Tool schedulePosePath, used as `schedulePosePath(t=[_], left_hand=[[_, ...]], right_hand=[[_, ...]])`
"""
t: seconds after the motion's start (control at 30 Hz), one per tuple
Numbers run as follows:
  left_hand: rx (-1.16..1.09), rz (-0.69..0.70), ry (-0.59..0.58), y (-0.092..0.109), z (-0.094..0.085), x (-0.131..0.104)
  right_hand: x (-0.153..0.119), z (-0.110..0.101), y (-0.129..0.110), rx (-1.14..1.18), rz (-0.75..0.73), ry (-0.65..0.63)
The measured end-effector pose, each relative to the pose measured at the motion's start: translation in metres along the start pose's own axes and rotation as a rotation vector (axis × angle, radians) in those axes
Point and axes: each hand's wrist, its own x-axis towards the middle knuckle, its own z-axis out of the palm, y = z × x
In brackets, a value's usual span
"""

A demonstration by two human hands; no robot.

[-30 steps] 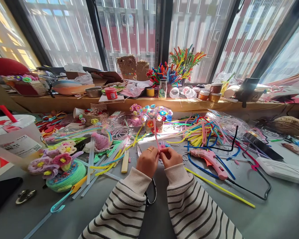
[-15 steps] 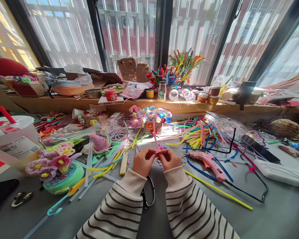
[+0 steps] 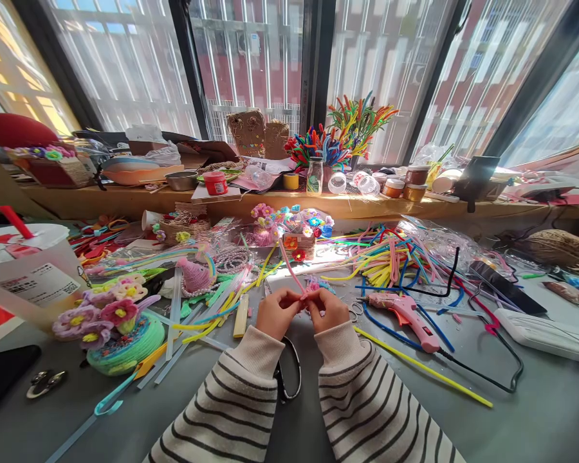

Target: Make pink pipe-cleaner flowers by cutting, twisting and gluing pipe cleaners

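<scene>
Between my fingertips is a pink pipe cleaner (image 3: 292, 267), its long free end sticking up and away to the left. My left hand (image 3: 276, 312) pinches it, thumb and forefinger pressed together. Close against it, my right hand (image 3: 330, 310) pinches the same pipe cleaner; the part between the fingers is mostly hidden. Below my hands lies a pair of scissors with a dark handle loop (image 3: 296, 373), partly covered by my left sleeve. Just right of my right hand rests a pink glue gun (image 3: 405, 315) on its side.
Left of my hands are glue sticks (image 3: 174, 302), a green pot with fuzzy flowers (image 3: 125, 341) and a drink cup (image 3: 33, 276). A heap of pipe cleaners (image 3: 390, 257) lies behind, to the right. A yellow pipe cleaner (image 3: 429, 370) crosses the table at right. Jars line the sill (image 3: 251, 207).
The pink pipe cleaner's free end has swung from nearly upright to a leftward lean. My hands have drawn slightly closer together, still pinching it.
</scene>
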Motion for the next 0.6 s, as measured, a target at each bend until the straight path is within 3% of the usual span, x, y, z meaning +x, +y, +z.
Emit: schedulePosePath(t=[0.27, 0.43, 0.6], left_hand=[[0.051, 0.019, 0.058, 0.004, 0.0, -0.001], [-0.038, 0.051, 0.015, 0.008, -0.002, 0.0], [-0.173, -0.084, -0.064, 0.012, -0.003, 0.0]], right_hand=[[0.001, -0.006, -0.009, 0.001, -0.061, 0.008], [0.003, -0.012, -0.016, 0.095, 0.046, 0.058], [0.004, -0.013, -0.015, 0.203, 0.18, 0.099]])
